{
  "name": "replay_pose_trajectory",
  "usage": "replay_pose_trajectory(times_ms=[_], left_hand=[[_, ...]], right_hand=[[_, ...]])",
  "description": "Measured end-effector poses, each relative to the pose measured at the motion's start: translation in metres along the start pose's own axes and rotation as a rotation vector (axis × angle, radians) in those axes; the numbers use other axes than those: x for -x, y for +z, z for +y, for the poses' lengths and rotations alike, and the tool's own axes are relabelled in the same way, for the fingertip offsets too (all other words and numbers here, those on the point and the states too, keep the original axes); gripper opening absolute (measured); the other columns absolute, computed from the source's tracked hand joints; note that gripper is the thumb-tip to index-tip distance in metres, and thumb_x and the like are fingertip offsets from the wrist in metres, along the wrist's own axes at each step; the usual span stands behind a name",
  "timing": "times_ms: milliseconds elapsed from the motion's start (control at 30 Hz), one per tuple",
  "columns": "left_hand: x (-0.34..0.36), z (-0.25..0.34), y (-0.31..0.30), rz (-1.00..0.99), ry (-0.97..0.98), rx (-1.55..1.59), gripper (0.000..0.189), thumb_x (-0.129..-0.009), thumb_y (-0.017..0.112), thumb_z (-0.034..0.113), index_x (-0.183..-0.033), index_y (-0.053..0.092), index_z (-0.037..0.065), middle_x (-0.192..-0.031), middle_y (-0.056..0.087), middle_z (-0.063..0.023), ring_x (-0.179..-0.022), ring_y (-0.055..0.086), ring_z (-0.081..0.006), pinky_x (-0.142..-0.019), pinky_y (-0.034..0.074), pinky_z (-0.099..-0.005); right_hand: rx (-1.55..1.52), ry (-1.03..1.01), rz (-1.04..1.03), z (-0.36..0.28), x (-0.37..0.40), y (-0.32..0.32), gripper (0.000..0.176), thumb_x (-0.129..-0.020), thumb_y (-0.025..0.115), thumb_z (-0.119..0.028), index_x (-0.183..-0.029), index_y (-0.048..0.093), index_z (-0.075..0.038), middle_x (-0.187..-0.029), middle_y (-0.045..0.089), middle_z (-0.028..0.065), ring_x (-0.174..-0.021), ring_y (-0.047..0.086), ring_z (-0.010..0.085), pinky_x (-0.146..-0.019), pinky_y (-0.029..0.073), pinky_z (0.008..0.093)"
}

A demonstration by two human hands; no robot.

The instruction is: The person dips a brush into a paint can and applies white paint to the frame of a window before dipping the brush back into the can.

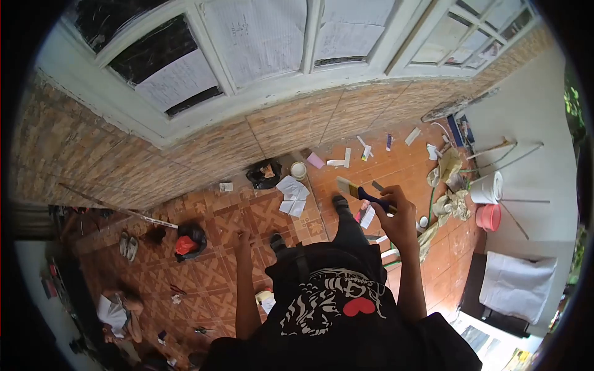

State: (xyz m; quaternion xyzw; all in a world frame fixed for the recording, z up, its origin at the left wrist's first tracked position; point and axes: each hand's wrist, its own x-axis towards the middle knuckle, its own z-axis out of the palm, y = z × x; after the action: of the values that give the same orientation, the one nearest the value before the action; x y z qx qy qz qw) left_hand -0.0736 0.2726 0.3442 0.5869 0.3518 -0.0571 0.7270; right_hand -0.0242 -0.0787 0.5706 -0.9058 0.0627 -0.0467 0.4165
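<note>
The right hand [401, 216] grasps the brush [359, 192] by its dark handle, above the floor [402, 170]. The bristles stand out beyond the fingers, toward the left side. The left hand [243, 240] hangs apart; its fingers' state I cannot tell.

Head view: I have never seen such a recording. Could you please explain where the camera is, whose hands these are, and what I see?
There is no machine here: a person uses two bare hands. The camera is worn on this person's head, looking forward and down, so the black shirt fills the bottom middle. The right hand holds a paintbrush; the left hand seems empty. On the tiled floor lie white papers. Near the wall are a small white tub and a black plastic bag.
</note>
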Motion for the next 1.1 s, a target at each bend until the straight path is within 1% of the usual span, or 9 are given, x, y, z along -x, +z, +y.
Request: replay_pose_trajectory(times_ms=[200,333,433,500,600,733,867,900,1100], left_hand=[[-0.014,-0.024,0.123,0.186,-0.024,0.161,0.010,-0.089,0.053,0.019,-0.089,0.049,0.010,-0.074,0.052,-0.0002,-0.064,0.053,-0.0089,-0.060,0.041,-0.0217],[0.011,-0.014,0.210,0.179,-0.012,0.058,0.011,-0.089,0.053,0.019,-0.093,0.050,0.009,-0.078,0.056,-0.0012,-0.074,0.059,-0.0117,-0.066,0.046,-0.0245],[0.035,-0.010,0.244,0.236,-0.012,0.179,0.009,-0.090,0.053,0.016,-0.091,0.051,0.007,-0.079,0.059,-0.0014,-0.074,0.058,-0.0095,-0.064,0.043,-0.0231],[0.045,-0.023,0.244,0.254,-0.065,0.249,0.009,-0.089,0.054,0.017,-0.091,0.051,0.008,-0.078,0.058,-0.0009,-0.073,0.058,-0.0091,-0.065,0.044,-0.0223],[0.045,-0.046,0.238,0.277,-0.189,0.237,0.010,-0.089,0.053,0.018,-0.094,0.050,0.010,-0.080,0.057,-0.0010,-0.079,0.060,-0.0126,-0.068,0.045,-0.0261],[0.024,-0.068,0.218,0.300,-0.227,0.270,0.013,-0.089,0.051,0.023,-0.094,0.051,0.010,-0.081,0.058,-0.0013,-0.079,0.058,-0.0117,-0.071,0.045,-0.0277],[-0.002,-0.063,0.194,0.307,-0.196,0.300,0.016,-0.089,0.051,0.024,-0.094,0.052,0.009,-0.081,0.058,-0.0018,-0.079,0.058,-0.0110,-0.072,0.044,-0.0279],[-0.009,-0.063,0.189,0.294,-0.208,0.312,0.017,-0.090,0.050,0.024,-0.094,0.052,0.008,-0.081,0.058,-0.0021,-0.079,0.058,-0.0110,-0.071,0.043,-0.0274],[-0.063,-0.118,0.162,0.245,-0.284,0.271,0.016,-0.091,0.049,0.023,-0.095,0.051,0.007,-0.080,0.059,-0.0023,-0.079,0.058,-0.0104,-0.069,0.043,-0.0259]], right_hand=[[-0.090,-0.100,-0.152,0.081,-0.097,-0.004,0.017,-0.074,0.065,0.000,-0.086,0.054,-0.001,-0.072,0.061,0.0120,-0.069,0.065,0.0198,-0.059,0.050,0.0287],[-0.496,0.125,-0.247,0.101,-0.148,0.000,0.013,-0.078,0.062,0.003,-0.091,0.058,0.003,-0.068,0.060,0.0082,-0.061,0.062,0.0145,-0.055,0.048,0.0247],[-0.721,0.257,-0.459,0.143,-0.194,0.017,0.017,-0.081,0.060,-0.002,-0.097,0.060,0.006,-0.073,0.062,0.0090,-0.067,0.062,0.0142,-0.059,0.048,0.0240],[-0.963,0.414,-0.582,0.159,-0.209,0.038,0.025,-0.087,0.054,-0.013,-0.097,0.059,0.009,-0.083,0.063,0.0133,-0.074,0.062,0.0175,-0.064,0.048,0.0250],[-1.142,0.600,-0.769,0.165,-0.219,0.071,0.026,-0.089,0.049,-0.013,-0.099,0.057,0.010,-0.087,0.063,0.0156,-0.075,0.063,0.0219,-0.067,0.050,0.0277],[-1.023,0.649,-0.756,0.193,-0.208,0.127,0.023,-0.091,0.046,-0.012,-0.098,0.056,0.008,-0.089,0.063,0.0167,-0.078,0.063,0.0237,-0.073,0.052,0.0296],[-0.909,0.593,-0.619,0.214,-0.199,0.174,0.005,-0.084,0.056,0.000,-0.080,0.054,0.000,-0.079,0.059,0.0098,-0.070,0.058,0.0165,-0.061,0.046,0.0240],[-0.896,0.621,-0.609,0.207,-0.201,0.184,0.011,-0.081,0.058,0.004,-0.076,0.050,-0.002,-0.076,0.058,0.0077,-0.067,0.055,0.0143,-0.057,0.042,0.0235],[-0.856,0.784,-0.669,0.235,-0.221,0.267,0.014,-0.084,0.053,-0.005,-0.097,0.055,0.001,-0.086,0.059,0.0107,-0.076,0.058,0.0193,-0.069,0.047,0.0281]])
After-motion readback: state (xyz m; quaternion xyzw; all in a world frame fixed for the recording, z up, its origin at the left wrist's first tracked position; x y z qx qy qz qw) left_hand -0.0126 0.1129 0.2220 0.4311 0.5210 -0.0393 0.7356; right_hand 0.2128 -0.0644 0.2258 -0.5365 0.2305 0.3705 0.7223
